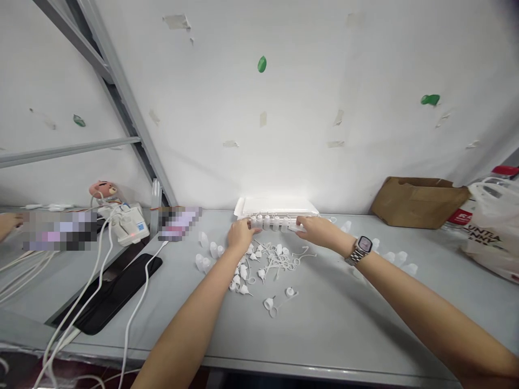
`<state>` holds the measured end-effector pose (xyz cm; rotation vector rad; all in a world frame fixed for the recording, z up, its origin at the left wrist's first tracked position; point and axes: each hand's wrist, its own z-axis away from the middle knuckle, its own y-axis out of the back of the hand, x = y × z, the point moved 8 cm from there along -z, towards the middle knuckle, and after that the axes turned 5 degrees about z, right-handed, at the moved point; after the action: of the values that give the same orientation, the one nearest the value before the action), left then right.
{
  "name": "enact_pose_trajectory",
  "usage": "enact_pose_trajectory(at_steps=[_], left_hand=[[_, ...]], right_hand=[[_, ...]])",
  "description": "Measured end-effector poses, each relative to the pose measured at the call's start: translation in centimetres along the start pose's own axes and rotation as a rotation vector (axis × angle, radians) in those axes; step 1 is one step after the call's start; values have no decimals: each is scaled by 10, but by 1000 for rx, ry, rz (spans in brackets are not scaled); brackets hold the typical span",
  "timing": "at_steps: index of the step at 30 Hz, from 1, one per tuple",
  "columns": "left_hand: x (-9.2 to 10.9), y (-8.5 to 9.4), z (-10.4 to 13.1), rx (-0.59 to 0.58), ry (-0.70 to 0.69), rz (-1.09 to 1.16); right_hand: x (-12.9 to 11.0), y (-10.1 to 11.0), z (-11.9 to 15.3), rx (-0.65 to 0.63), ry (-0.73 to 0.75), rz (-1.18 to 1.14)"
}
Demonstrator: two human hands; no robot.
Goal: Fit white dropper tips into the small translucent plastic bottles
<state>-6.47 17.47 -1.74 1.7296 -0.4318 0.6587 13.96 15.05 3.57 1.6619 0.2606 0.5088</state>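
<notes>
A row of small translucent plastic bottles (276, 223) stands between my two hands, in front of a low white box (279, 205) by the wall. At the row's left end, my left hand (240, 236) has its thumb and fingers closed on the end bottle. My right hand (318, 229) grips a tilted bottle (297, 228) at the right end; its fingertips are partly hidden. Nearer me lies a loose pile of white dropper caps (243, 270) with thin ring-ended strips (284, 262). A separate cap (269, 303) lies closer to the front edge.
More loose bottles stand at left (213, 249) and right (389, 256). A black phone (117, 294) and white cables (97, 270) lie at the left, near a power strip (130, 226). A cardboard box (417, 202) and plastic bag (497, 221) sit at the right. Another person's hand (8, 222) shows far left.
</notes>
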Motion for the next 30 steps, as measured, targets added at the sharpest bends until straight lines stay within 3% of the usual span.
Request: enact_pose_trajectory(at_steps=[4,8,15,20,24,30], left_hand=[[0,0,0,2,-1,0],[0,-1,-1,1,-4,-12],[1,-1,-2,9,-13,-53],[1,-1,-1,16,-16,-63],[2,-1,-1,16,-22,-57],[1,-1,0,7,-23,-47]], right_hand=[[-10,13,-1,37,75,-100],[-35,23,-14,88,149,-120],[-65,12,-43,110,226,-95],[-62,9,-47,146,161,-85],[-56,19,-39,165,95,-74],[-5,35,-20,197,-162,-40]])
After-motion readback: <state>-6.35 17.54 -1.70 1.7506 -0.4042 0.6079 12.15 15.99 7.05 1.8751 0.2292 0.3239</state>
